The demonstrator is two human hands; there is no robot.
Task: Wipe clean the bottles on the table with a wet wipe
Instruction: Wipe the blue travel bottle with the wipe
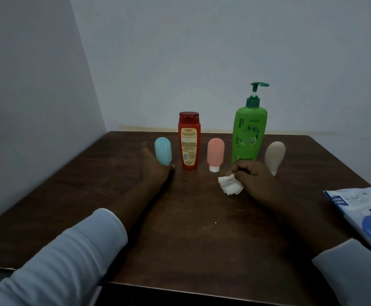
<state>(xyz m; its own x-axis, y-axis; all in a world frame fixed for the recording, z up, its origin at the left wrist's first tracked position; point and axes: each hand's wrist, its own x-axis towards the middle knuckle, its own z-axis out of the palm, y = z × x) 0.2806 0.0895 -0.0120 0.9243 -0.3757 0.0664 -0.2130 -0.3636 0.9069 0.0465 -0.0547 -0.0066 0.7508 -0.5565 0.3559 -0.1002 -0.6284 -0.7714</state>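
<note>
Corner table (114, 195): bottles (189, 140) rear, foreground open.

Five upright bottles (189, 140) in a row; crumpled white wipe (230, 184) in front.

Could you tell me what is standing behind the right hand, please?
The green pump bottle stands directly behind the right hand, which clutches a crumpled wet wipe. The bottle's base is hidden by the knuckles.

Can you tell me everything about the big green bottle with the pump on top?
The green bottle is the tallest one, made of shiny plastic, with a darker green pump whose spout points right. It stands upright near the back of the dark wooden table, between a pink tube and a beige tube. Its label shows leaves and the word "Henna". The right hand covers its base.
</note>
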